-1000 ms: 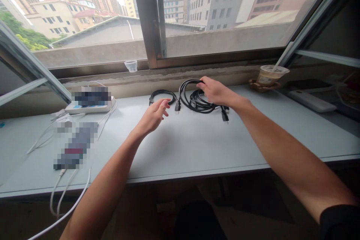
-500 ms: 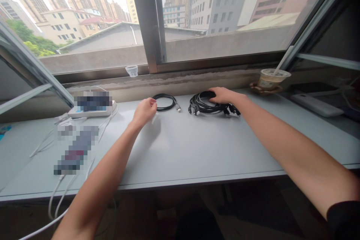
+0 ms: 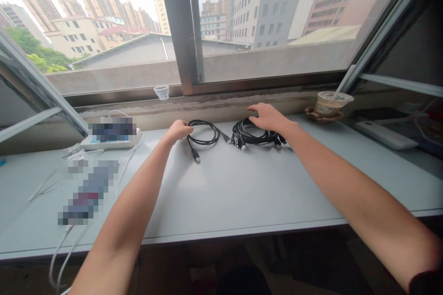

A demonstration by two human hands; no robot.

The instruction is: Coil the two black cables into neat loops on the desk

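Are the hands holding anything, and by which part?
The left hand holds the single looped black cable by its left edge; the right hand, at the coiled black cable pile, seemingly holds nothing.

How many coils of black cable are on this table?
2: a thin coil by the left hand, and a thicker coil at the right hand. The thicker coil may be several cables stacked together, partly hidden by that hand.

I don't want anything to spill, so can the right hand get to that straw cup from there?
Probably yes: the right hand looks open at the pile of black cables, and I see nothing between it and the cup, further to the right.
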